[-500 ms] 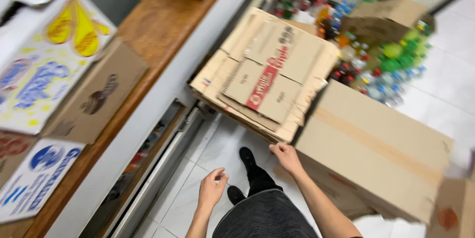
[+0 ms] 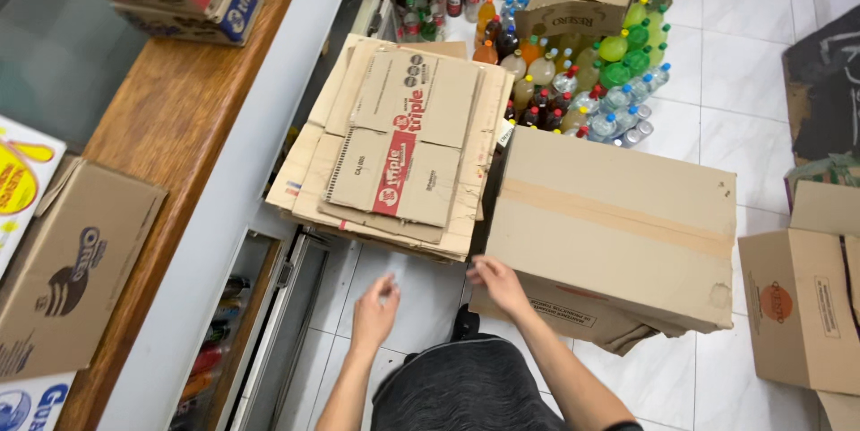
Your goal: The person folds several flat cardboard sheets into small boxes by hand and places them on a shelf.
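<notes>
Two hands out front in the head view: the left hand (image 2: 374, 307) hangs loose and half-curled, gripping nothing, just short of the stack of flattened cardboard (image 2: 403, 140). The right hand (image 2: 498, 286), fingers spread, touches the near lower corner of the big taped carton (image 2: 618, 225). The stack lies flat and layered ahead of the left hand, corrugated edges ragged. The carton beside it sits whole, smooth brown, not yet flattened. Beyond both hands, plastic bottles (image 2: 582, 73) crowd the tiled floor (image 2: 761, 64).

Bright even light, soft shadows, sharp
</notes>
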